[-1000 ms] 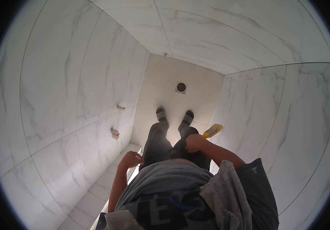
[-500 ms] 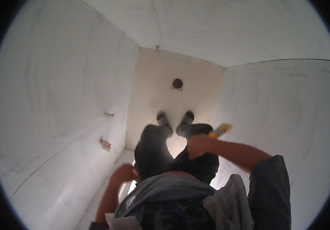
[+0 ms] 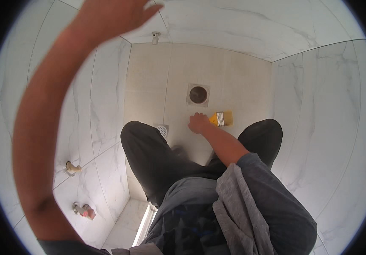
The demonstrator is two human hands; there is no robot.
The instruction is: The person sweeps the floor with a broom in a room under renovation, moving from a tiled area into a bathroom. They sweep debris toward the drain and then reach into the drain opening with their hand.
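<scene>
My right hand is closed around the yellow handle of a flat paintbrush. The brush points right, its metal band and pale yellow bristles showing beyond the hand. It is held between my knees, above the beige floor and just below a round dark hole. My left arm reaches up along the left side, and my left hand is at the top edge, in front of the marbled wall. Its thumb is stretched away from the palm; the other fingers are mostly cut off, and nothing shows in it.
The round floor hole sits in a square surround. A white drain grate lies beside my left knee. Two taps, an upper one and a lower one, stick out from the left wall. A small metal fitting is on the far wall.
I have gone from standing to squatting, with my knees spread. My left hand has risen from my side to the top edge. The right hand has brought the paintbrush forward near the floor hole.
</scene>
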